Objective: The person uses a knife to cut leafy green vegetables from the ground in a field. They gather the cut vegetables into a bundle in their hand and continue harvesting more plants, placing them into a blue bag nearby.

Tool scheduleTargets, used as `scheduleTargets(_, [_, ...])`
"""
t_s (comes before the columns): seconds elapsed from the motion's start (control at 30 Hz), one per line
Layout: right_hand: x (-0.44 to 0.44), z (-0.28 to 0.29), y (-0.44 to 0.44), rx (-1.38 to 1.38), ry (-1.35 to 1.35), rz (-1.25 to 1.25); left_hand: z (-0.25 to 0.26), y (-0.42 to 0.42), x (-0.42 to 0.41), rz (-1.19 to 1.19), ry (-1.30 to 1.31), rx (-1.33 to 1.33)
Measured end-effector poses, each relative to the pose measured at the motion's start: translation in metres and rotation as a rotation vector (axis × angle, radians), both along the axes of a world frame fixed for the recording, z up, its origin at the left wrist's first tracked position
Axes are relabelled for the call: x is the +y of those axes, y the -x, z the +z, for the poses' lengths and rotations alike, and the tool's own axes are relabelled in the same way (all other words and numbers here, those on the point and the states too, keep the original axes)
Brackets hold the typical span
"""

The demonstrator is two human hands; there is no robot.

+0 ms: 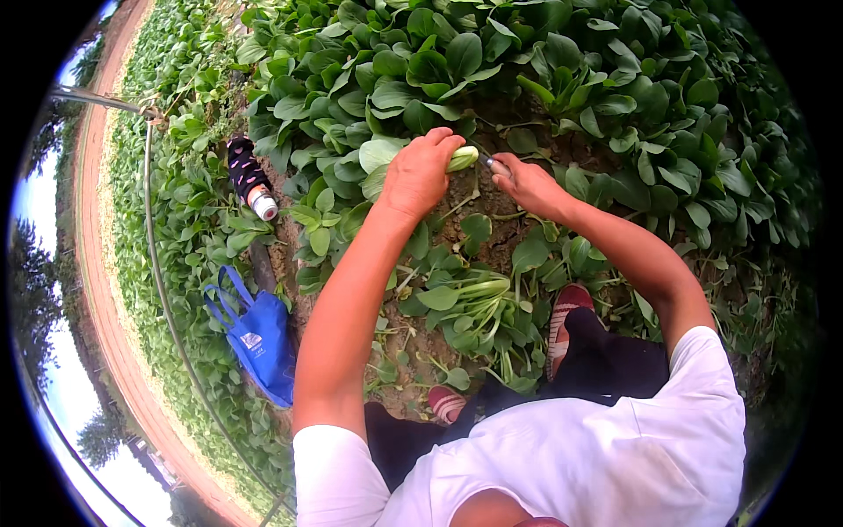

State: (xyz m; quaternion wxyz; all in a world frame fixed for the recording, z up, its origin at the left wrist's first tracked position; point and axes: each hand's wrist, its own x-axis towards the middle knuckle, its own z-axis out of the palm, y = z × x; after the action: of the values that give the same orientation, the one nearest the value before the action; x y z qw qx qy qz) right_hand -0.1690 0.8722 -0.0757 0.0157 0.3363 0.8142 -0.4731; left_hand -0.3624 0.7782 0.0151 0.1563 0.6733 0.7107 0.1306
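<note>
My left hand point(425, 168) is closed around a head of leafy greens, likely bok choy point(463, 159), with its pale stem base pointing right and its leaves spreading left. In my right hand point(527, 183) is a knife point(498, 167) with a light-coloured handle. Its blade is close to the stem base; whether it touches cannot be told. On the soil below my hands lies a pile of cut greens point(484, 296) with pale green stalks.
Dense growing greens point(454, 59) stand ahead and to the right. At left lie a blue tote bag point(260, 339) and a bottle point(262, 203) in a dark patterned sleeve. A thin bent pole point(155, 250) arches beyond them. My shoes point(565, 313) stand near the pile.
</note>
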Motion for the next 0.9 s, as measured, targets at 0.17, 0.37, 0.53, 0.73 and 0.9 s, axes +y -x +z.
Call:
scheduleTargets(0.17, [0.009,-0.044,0.014,0.144,0.016,0.010,-0.048,0.016,0.019,0.317,0.495,0.399])
scheduleTargets(0.37, [0.003,-0.073,0.030,0.144,-0.054,0.047,-0.055,0.010,-0.012,0.284,0.237,0.358])
scheduleTargets(0.53, [0.004,-0.077,0.043,0.146,-0.067,0.072,-0.062,0.015,0.000,0.445,0.309,0.415])
scheduleTargets(0.73, [-0.009,-0.089,0.015,0.391,0.258,-0.221,-0.042,0.040,-0.016,0.319,0.106,0.152])
scheduleTargets(0.9, [0.005,-0.016,0.013,0.552,1.064,-0.473,-0.006,0.013,-0.014,0.189,0.066,-0.076])
